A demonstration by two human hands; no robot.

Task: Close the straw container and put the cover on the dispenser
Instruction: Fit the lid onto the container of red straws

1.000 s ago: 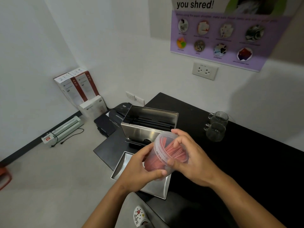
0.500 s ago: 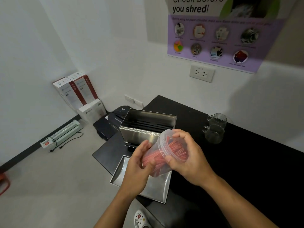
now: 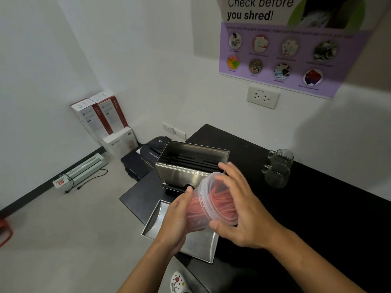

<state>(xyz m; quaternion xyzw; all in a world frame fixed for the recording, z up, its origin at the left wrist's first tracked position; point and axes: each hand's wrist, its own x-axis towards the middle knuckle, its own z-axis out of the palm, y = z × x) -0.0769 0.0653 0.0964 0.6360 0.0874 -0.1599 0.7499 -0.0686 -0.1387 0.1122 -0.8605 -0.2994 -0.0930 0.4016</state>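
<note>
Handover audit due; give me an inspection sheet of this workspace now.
Surface: black table, mostly bare.
Job's things: clear straw container of red straws held tilted above the table, lid at its mouth; steel dispenser open on top; its cover lies upturned at the table edge.
Clutter: two glass mugs near the wall.
Hands: left hand grips the container's body; right hand spread over the lid end.
Cables: black cord from the laminator on the floor.
Surroundings: boxes, shredder, wall socket, poster.
</note>
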